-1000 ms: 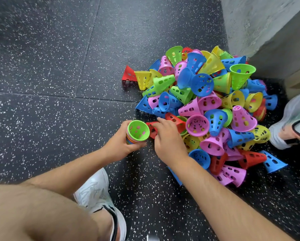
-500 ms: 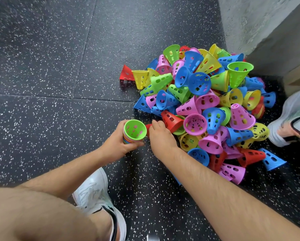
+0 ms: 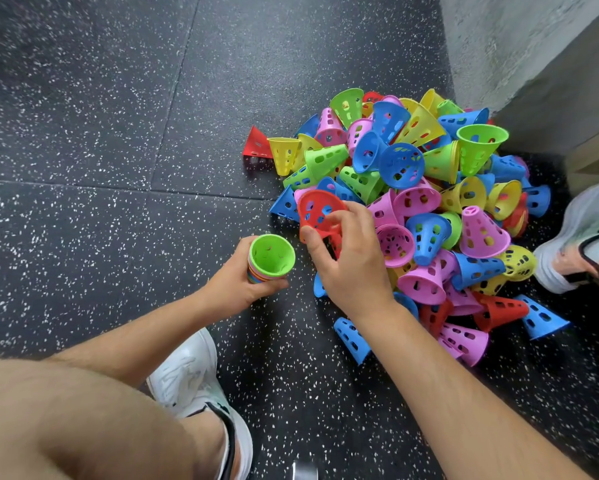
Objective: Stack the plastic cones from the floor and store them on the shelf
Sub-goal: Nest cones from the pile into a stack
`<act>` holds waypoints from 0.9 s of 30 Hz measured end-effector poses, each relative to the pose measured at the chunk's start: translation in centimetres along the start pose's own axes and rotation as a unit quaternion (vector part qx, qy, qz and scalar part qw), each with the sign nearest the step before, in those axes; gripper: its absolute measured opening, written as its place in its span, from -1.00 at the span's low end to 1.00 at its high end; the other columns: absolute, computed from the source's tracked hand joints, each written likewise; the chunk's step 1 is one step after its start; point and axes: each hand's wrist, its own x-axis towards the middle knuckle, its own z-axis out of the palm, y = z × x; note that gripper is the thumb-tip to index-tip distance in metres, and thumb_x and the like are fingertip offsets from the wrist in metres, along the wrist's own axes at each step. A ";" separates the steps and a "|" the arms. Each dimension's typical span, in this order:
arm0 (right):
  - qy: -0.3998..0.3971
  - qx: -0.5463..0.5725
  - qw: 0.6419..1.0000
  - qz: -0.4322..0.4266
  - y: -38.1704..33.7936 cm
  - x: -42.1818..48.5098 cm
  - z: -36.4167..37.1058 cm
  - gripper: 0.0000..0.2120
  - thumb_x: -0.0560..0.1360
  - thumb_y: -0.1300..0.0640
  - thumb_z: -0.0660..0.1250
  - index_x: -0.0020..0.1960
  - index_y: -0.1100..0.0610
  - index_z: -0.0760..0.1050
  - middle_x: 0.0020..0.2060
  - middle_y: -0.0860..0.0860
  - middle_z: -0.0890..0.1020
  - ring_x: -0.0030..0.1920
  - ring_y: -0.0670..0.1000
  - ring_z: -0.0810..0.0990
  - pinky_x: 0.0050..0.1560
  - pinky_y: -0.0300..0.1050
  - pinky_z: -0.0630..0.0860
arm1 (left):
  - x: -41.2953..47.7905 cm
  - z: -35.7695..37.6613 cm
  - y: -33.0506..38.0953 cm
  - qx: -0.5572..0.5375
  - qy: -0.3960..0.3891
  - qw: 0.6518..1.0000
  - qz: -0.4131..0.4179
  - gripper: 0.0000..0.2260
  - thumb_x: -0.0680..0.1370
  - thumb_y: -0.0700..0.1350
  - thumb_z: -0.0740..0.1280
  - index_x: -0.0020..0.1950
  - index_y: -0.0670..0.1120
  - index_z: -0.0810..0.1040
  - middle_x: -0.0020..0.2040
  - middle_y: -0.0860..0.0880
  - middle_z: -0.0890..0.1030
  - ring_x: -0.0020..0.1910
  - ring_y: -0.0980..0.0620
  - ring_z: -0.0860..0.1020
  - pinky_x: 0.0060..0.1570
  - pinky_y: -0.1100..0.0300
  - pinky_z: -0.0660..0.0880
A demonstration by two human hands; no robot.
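A heap of perforated plastic cones (image 3: pixel 426 209) in pink, blue, green, yellow and red lies on the dark speckled floor. My left hand (image 3: pixel 237 280) grips a short stack of nested cones (image 3: pixel 268 259), wide end up, with a green cone on top. Just right of it, my right hand (image 3: pixel 346 258) pinches a red cone (image 3: pixel 317 213) by its rim, lifted off the heap's near-left edge with its open mouth facing me. The two hands are a small gap apart.
A grey concrete wall (image 3: pixel 520 46) rises behind the heap at upper right, with a wooden edge (image 3: pixel 592 161) beside it. My white shoes are at bottom centre (image 3: pixel 194 379) and at the right edge (image 3: pixel 582 233). The shelf is not in view.
My right hand has pulled the red cone out of the heap and raised it, turning its mouth towards me. The left hand kept the stack almost still.
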 end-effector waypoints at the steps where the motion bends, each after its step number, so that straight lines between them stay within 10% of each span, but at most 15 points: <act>1: 0.001 0.017 1.000 -0.003 -0.4 -0.1 -0.2 -0.58 0.58 -0.08 0.35 0.21 0.26 0.48 0.23 0.15 0.48 0.28 0.12 0.47 0.32 0.02 0.41 | 0.0 0.1 0.0 0.003 0.001 1.000 0.001 -0.34 0.42 -0.14 0.61 0.39 -0.01 0.32 0.19 0.09 0.56 0.09 0.35 0.52 0.17 0.43 0.39; 10: -0.291 -0.086 0.951 0.064 -1.0 -3.5 0.6 -0.36 0.55 -0.26 0.26 0.53 -0.03 0.20 0.21 0.06 0.46 0.28 0.09 0.40 0.32 -0.01 0.35 | 0.0 0.0 0.0 0.016 -0.025 1.000 0.008 -0.35 0.44 -0.17 0.60 0.41 -0.02 0.32 0.23 0.01 0.56 0.10 0.31 0.55 0.17 0.42 0.41; 18: -0.165 -0.096 0.966 0.176 3.6 -6.0 0.3 -0.82 0.60 0.02 0.29 0.14 0.09 0.51 -0.03 -0.05 0.52 -0.01 0.01 0.52 0.04 0.00 0.50 | 0.1 0.5 0.0 0.032 -0.048 0.998 0.013 -0.32 0.36 0.02 0.64 0.33 0.23 0.31 0.23 0.10 0.56 0.17 0.21 0.55 0.21 0.39 0.39; 27: -0.317 -0.254 0.911 0.076 5.3 -5.4 0.9 -0.44 0.51 0.37 0.23 0.46 0.01 0.35 0.08 0.05 0.37 0.01 0.11 0.43 -0.18 -0.08 0.28 | -0.1 0.6 -0.2 0.035 -0.052 0.998 0.010 -0.32 0.35 0.03 0.65 0.31 0.28 0.33 0.18 0.23 0.56 0.21 0.15 0.55 0.26 0.27 0.42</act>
